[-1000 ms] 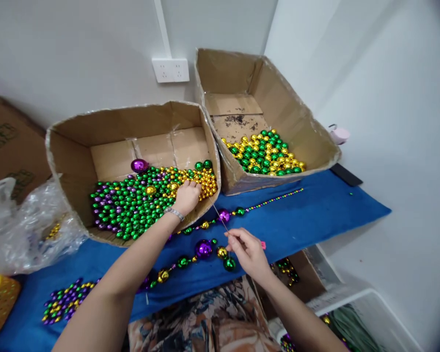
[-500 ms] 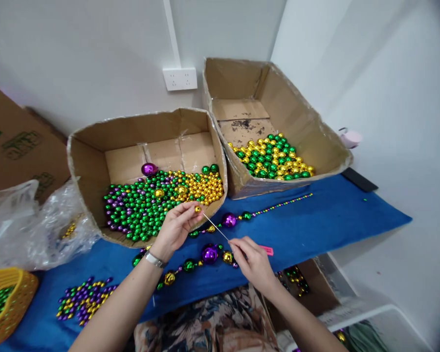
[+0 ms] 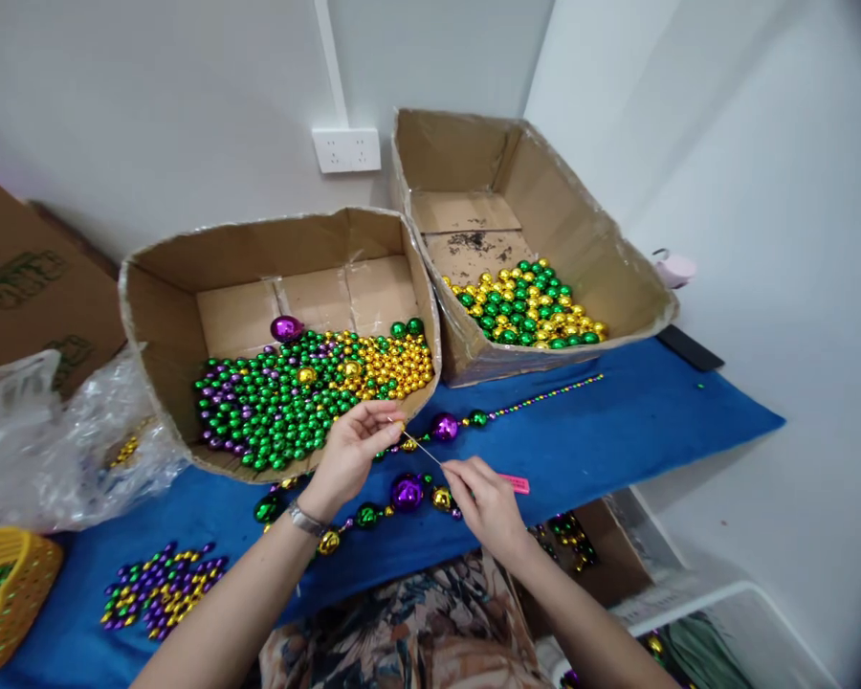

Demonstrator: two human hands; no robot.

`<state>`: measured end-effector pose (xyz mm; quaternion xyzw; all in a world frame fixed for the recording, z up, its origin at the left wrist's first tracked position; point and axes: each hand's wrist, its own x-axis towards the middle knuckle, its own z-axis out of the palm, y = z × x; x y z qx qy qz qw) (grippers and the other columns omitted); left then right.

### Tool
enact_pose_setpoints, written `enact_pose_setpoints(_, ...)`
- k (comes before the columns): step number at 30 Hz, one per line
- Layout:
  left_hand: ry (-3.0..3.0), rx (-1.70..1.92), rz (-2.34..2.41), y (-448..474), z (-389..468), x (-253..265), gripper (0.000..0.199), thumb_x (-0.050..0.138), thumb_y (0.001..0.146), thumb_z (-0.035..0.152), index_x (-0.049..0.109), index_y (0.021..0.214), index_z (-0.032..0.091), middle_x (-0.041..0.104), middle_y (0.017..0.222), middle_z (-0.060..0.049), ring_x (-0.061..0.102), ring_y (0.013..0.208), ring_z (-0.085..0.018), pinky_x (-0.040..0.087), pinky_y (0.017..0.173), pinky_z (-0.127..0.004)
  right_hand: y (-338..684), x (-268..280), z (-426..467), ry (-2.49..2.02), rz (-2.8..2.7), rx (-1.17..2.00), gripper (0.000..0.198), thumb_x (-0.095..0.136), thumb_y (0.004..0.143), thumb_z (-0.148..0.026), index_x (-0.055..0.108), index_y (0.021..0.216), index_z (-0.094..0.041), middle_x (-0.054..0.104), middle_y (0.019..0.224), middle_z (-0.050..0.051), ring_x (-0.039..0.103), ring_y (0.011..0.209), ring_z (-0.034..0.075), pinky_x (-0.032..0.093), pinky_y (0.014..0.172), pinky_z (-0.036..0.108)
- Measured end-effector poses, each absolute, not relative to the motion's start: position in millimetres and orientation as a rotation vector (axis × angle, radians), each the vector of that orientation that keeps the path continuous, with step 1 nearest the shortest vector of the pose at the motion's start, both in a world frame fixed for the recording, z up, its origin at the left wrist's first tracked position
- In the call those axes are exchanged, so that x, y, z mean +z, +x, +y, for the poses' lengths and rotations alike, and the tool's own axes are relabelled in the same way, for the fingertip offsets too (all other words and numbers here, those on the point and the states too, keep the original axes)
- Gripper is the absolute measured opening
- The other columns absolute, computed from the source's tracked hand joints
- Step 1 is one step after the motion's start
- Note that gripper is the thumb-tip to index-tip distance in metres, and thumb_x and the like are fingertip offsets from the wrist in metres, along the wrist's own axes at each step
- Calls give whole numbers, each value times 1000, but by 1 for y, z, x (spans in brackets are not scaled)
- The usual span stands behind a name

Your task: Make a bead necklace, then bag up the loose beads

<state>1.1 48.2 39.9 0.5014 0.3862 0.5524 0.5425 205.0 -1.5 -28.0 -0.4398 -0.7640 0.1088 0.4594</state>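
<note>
My left hand (image 3: 355, 450) pinches a small gold bead (image 3: 400, 428), mostly covered by the fingertips, in front of the left carton's near rim. A thin, stiff-looking needle or wire (image 3: 425, 450) runs from that bead to my right hand (image 3: 484, 502), whose thumb and fingers are closed on its lower end. The needle's tip seems to poke out past the bead. Beneath both hands lies a strand of purple, green and gold beads (image 3: 407, 493) on the blue cloth. Another bead strand (image 3: 445, 426) stretches behind it, tapering to tiny beads at the right.
The left carton (image 3: 258, 230) holds green, purple and gold beads; the right carton (image 3: 581, 191) holds larger green and gold ones. Loose beads (image 3: 162, 588), a yellow basket (image 3: 43, 574) and clear plastic bags (image 3: 107, 450) are at left. A pink tag (image 3: 515, 484) lies by my right hand.
The gold bead, held beside the needle's tip before, is now on the needle between my left fingertips. My hands have come slightly closer together, and the view has shifted a little.
</note>
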Motion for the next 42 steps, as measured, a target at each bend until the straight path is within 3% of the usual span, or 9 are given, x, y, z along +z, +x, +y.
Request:
enact_pose_setpoints(5,1336,1245,998,17,46,21,22,72,79,36,74,88,17,74,94,-7,65,77,-14,53,71,-24,209,-37,8,-1149,-1862,358,18,45,97,-25,62,99,-20,68,88,5,66,79,16,53,73,27)
enact_pose_setpoints(11,1458,1267,970,21,43,36,19,70,81,35,72,86,17,74,87,-6,68,76,-15,55,71,-26,215,-24,13,-1133,-1872,374,27,44,98,-27,58,121,-20,67,108,9,65,99,18,53,86,30)
enact_pose_setpoints(18,1565,1158,950,12,50,57,28,61,86,42,71,93,17,73,92,-8,68,82,-19,55,75,-32,204,-30,21,-995,-1903,347,23,43,98,-22,64,106,-21,68,92,6,66,83,17,54,75,28)
enact_pose_setpoints(23,2076,1457,1698,-63,134,86,40,55,88,40,65,113,12,65,112,-17,59,105,-30,44,94,-43,209,-31,19,-964,-1849,430,21,45,97,-23,64,107,-22,68,91,5,67,78,16,55,69,24)
enact_pose_setpoints(28,2128,1170,2197,-136,212,101,52,61,78,26,55,126,9,49,133,-25,34,129,-42,25,107,-57,204,-32,17,-964,-1860,419,21,46,97,-21,65,106,-23,68,89,4,66,78,16,53,69,25)
enact_pose_setpoints(30,2070,1107,2164,-142,217,104,51,66,73,24,57,121,11,52,128,-23,38,126,-43,28,105,-60,201,-33,16,-965,-1874,417,22,46,97,-21,65,107,-23,67,89,4,66,80,16,53,70,25)
enact_pose_setpoints(33,1764,1416,1824,-125,198,103,47,71,70,28,58,112,14,57,120,-18,49,118,-36,38,102,-55,199,-31,13,-973,-1892,409,22,45,97,-20,64,108,-23,67,88,4,65,78,16,52,69,26)
enact_pose_setpoints(36,1335,1574,1311,-87,157,97,31,61,81,41,58,100,17,63,106,-10,62,100,-25,53,88,-45,198,-26,7,-978,-1902,397,22,46,97,-20,64,109,-22,66,87,4,65,77,15,52,69,26)
enact_pose_setpoints(42,557,1456,813,-21,82,77,20,57,90,33,63,96,14,70,100,-7,68,89,-19,60,82,-36,195,-17,1,-980,-1966,324,22,45,98,-21,64,108,-21,65,86,5,64,75,15,51,69,27)
